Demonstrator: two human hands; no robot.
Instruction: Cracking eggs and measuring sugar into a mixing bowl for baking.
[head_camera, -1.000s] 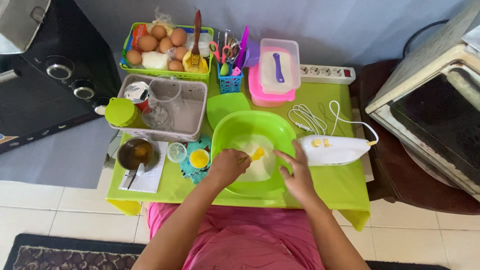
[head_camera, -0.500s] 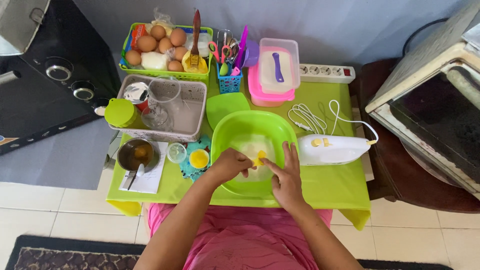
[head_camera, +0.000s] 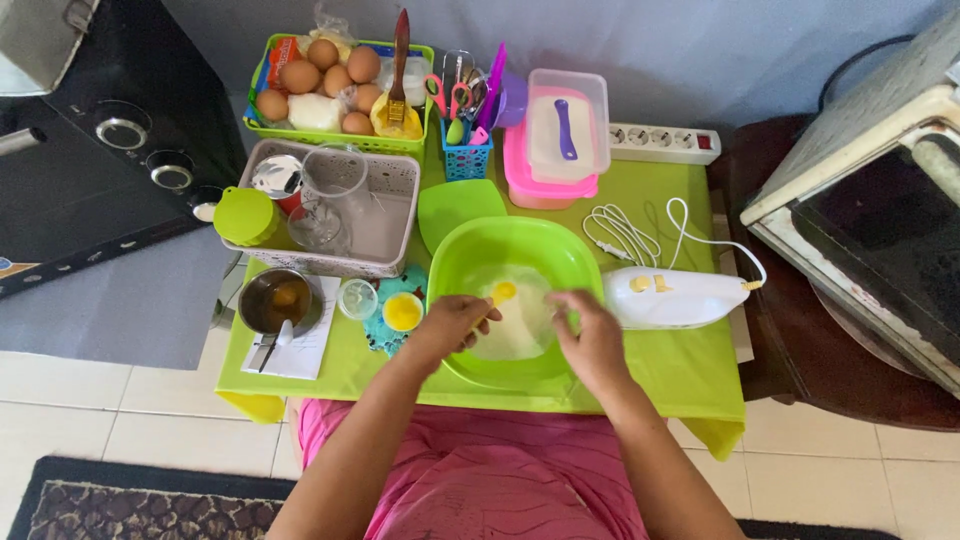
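Our right hand (head_camera: 590, 340) covers part of the green bowl (head_camera: 515, 245), so we cannot tell what its fingers pinch. The oven (head_camera: 870, 200) runs past the right edge.

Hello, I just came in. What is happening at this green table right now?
A person in pink sits at a low table with both hands over a green mixing bowl that holds a pale, flour-like powder. The left hand grips a small yellow spoon dipped into the powder; the right hand is at the bowl's right rim. A white hand mixer lies unused beside the bowl, and a basket of eggs stands at the back.
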